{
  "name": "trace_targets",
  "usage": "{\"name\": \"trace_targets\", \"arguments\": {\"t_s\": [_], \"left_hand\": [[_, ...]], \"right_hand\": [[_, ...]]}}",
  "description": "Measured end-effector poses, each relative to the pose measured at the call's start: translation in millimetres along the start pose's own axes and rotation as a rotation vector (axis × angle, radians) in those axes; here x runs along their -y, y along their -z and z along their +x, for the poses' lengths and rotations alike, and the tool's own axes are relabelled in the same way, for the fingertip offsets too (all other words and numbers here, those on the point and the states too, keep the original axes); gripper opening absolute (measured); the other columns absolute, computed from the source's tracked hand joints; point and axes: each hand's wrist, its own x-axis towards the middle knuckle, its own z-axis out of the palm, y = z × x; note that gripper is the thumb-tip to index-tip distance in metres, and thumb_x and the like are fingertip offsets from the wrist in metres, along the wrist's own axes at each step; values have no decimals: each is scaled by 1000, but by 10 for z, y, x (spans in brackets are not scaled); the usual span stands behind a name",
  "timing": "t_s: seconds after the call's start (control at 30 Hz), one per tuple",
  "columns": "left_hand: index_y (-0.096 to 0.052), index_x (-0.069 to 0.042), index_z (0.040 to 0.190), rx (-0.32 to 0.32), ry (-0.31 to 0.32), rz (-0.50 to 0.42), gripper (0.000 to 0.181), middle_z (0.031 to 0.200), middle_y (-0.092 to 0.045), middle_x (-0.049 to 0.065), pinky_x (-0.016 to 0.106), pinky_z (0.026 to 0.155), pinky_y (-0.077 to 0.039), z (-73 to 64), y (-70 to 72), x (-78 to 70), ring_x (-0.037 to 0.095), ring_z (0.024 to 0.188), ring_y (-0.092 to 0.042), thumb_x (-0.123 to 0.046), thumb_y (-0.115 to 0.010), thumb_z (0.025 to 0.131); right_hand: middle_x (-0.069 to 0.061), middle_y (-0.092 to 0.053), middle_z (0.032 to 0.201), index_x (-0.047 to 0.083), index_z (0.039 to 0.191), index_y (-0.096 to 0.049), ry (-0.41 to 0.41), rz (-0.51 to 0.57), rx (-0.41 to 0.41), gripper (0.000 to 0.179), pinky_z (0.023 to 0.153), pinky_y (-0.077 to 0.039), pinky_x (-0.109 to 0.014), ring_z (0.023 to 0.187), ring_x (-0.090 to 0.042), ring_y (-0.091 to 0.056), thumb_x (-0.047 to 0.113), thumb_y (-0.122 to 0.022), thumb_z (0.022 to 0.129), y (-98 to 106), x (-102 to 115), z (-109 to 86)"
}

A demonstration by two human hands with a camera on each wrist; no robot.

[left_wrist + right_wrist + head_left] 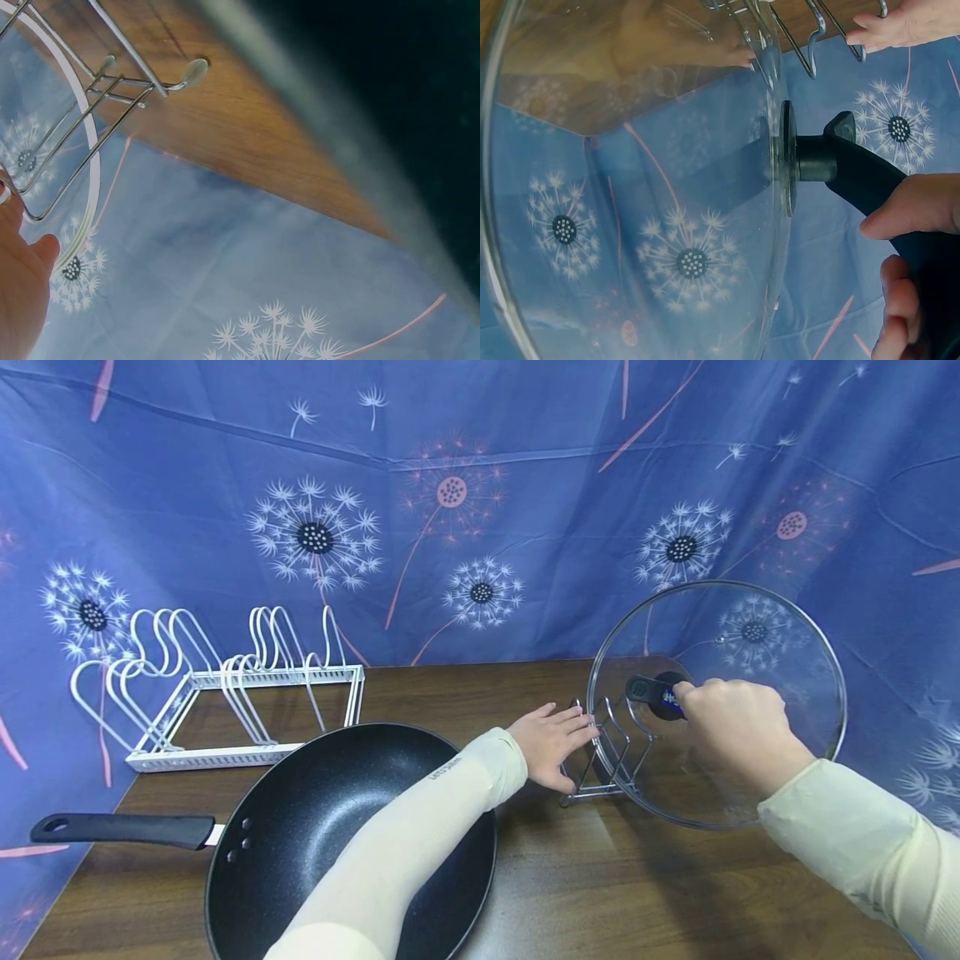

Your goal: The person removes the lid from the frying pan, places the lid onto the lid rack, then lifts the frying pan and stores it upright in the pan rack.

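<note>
My right hand [738, 727] grips the black handle [870, 169] of a clear glass pot lid [795, 635] with a metal rim. The lid stands upright, its left edge at a small chrome wire rack [618, 760] on the table; whether it bears on the rack I cannot tell. My left hand [551, 743] is at the rack's left side, fingers spread and straight against its wires. In the left wrist view, part of that hand [22, 292] shows beside the rack's wire loops [77, 175]; the rest is out of frame.
A large black frying pan [352, 793] lies below my left forearm, its handle [120, 829] pointing left. Behind it stands a white rack [217, 758] with tall wire loops. Blue dandelion-patterned cloth [540, 527] hangs behind the wooden table [570, 893].
</note>
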Motion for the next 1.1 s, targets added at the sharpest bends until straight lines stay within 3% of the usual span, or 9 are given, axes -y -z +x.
{"name": "trace_targets", "arguments": {"t_s": [0.13,0.5,0.7,0.83,1.1], "left_hand": [[-25,-20,152,-8,-3,0,87,158,-21,-1,38,114,-16,1,8,-5,15,144,-14,-65,-53,82],[-26,-20,152,-2,-7,3,87,157,-22,-1,39,114,-17,0,37,6,15,144,-15,-64,-55,82],[-25,-20,152,13,2,-27,88,158,-20,-1,39,114,-15,-15,32,17,15,144,-14,-62,-57,82],[-25,-21,152,13,20,-11,88,158,-21,-1,38,114,-15,-21,40,36,14,144,-14,-62,-58,81],[-24,-22,153,37,12,-6,88,158,-20,-3,38,114,-15,-4,56,-1,13,144,-13,-64,-56,81]], "right_hand": [[-16,-48,52,1,68,-50,17,-14,-70,23,32,-36,-52,40,-34,-49,-1,-73,66,-39,10,-7],[-18,-50,53,0,67,-48,-59,5,-63,18,33,-37,-52,42,-36,-50,-8,-64,69,-108,100,80],[-19,-48,53,-1,67,-48,-75,3,-77,22,34,-38,-53,42,-38,-51,0,-68,74,-124,158,100],[-19,-48,52,-1,66,-48,-68,5,-122,27,33,-37,-52,40,-37,-50,5,-73,71,-126,182,120],[-19,-49,54,-1,69,-49,-89,29,-14,20,35,-39,-52,43,-37,-51,1,-68,74,-109,181,120]]}}
